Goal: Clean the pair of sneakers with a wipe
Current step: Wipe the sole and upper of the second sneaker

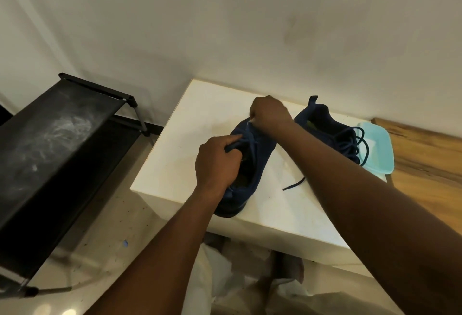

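Two navy blue sneakers rest on a white table (175, 164). The near sneaker (260, 162) lies at the middle with its toe pointing away from me. My left hand (216, 162) grips its collar and laces at the opening. My right hand (270, 114) is closed over the toe, pinching a small white wipe (250, 121) against the fabric. The second sneaker (327, 132) sits to the right, laces loose, one lace end trailing across the table.
A pale turquoise tray (380, 149) sits under the second sneaker's far side at the table's right edge. A wooden surface (430, 154) adjoins on the right. A black shoe rack (57, 154) stands on the floor at left. A wall runs behind.
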